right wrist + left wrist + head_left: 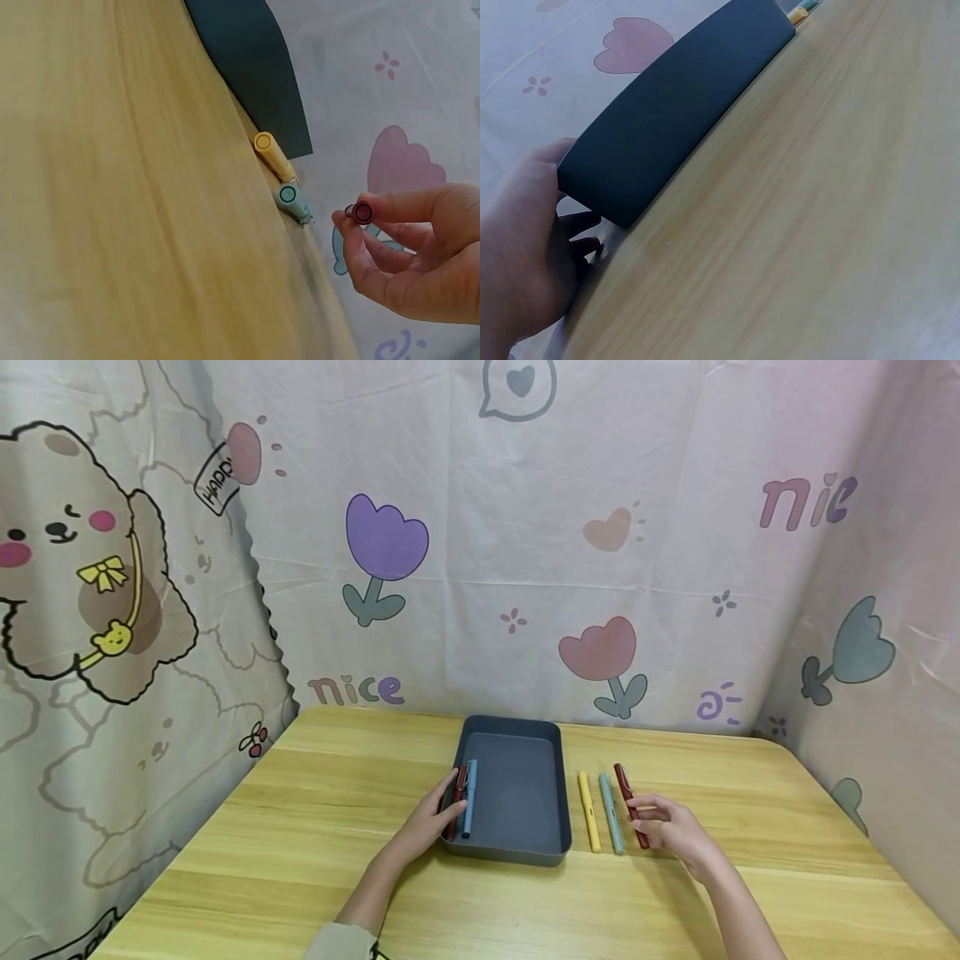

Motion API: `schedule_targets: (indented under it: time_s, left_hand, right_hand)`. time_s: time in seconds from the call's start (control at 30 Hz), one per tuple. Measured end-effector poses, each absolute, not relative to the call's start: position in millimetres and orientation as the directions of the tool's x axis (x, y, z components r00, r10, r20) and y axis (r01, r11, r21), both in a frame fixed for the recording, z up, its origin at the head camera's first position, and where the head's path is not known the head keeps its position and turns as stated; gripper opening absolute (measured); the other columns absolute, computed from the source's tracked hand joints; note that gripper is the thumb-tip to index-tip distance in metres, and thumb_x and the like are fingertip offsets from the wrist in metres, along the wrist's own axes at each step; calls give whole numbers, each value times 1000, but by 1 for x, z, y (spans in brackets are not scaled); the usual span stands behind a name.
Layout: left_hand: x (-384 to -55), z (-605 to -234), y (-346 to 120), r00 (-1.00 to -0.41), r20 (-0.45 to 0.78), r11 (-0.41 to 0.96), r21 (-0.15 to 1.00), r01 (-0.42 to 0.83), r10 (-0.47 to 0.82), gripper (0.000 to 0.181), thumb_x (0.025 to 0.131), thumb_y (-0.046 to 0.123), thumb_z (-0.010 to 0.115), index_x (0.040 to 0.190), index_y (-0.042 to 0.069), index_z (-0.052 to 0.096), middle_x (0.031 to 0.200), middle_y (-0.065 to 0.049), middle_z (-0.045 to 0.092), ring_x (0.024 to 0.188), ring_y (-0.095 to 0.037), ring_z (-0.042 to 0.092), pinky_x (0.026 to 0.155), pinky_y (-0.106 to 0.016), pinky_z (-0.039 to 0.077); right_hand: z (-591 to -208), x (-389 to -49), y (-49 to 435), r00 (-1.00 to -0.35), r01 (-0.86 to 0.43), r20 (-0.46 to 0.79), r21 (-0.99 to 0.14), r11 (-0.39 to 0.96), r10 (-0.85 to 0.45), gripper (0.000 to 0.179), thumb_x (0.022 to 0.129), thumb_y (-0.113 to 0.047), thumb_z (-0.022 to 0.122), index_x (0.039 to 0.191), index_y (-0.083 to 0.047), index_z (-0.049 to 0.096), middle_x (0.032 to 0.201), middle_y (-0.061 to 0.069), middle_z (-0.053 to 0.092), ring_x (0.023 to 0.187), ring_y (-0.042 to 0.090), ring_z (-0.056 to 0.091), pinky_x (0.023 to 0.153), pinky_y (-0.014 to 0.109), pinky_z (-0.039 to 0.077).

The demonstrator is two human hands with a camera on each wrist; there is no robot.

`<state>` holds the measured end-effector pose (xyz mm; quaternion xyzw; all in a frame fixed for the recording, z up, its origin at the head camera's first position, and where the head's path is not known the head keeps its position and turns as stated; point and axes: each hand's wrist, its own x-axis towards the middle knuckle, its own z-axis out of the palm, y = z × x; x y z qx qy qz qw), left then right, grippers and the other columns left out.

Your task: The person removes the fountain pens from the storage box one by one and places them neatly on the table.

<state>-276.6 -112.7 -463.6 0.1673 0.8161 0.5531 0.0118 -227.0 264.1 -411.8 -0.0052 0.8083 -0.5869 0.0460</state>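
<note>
My right hand (675,833) pinches a dark red pen (622,778) between thumb and fingertips. In the right wrist view the end of that pen (364,213) points at the camera, raised off the table. To its left, a light teal pen (611,810) and a yellow pen (587,806) lie side by side on the table. My left hand (429,820) grips the left wall of a dark grey tray (501,855), thumb over the rim, other fingers outside. Inside the tray, along that wall, lie a blue pen (470,797) and another dark red pen (460,783), partly hidden by the thumb.
The wooden table (300,852) carries the tray near its middle. A printed cloth (480,543) hangs behind the table's back edge and along both sides.
</note>
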Motion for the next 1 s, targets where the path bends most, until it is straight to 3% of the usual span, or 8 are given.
schedule_targets:
  time_s: [1.0]
  left_hand:
    - [-276,-462,-112,-941,174,317,910,267,291,61,95,24,52,147,9,23,145,-22,24,131,-39,21,101,-57,21]
  right_hand:
    - [-431,-231,276,-991,124,-135,-944,306,-16,40,91,-4,54,126,11,45,112,22,55,93,23,57,77,37,49]
